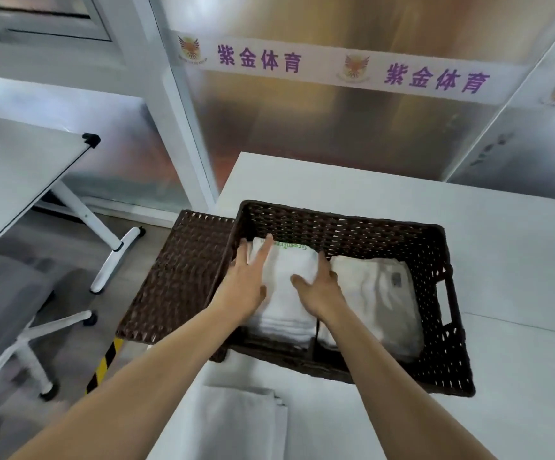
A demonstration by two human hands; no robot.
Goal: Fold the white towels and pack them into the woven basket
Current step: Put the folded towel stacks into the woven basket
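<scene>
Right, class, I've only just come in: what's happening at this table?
A person is packing folded white towels into a dark woven basket on a white table. The left hand and right hand press a towel stack into the basket's left side; another stack fills the right.

The right hand [319, 287] has its fingertips tucked out of sight behind the right edge of the left towel stack [286, 293], so their grip cannot be read. The left hand [246, 277] and forearm cover that stack's left side. The green lettering [289, 246] on it is partly hidden and blurred. At the desk's near edge, a folded towel [236, 423] is cut off by the picture's bottom edge.
</scene>
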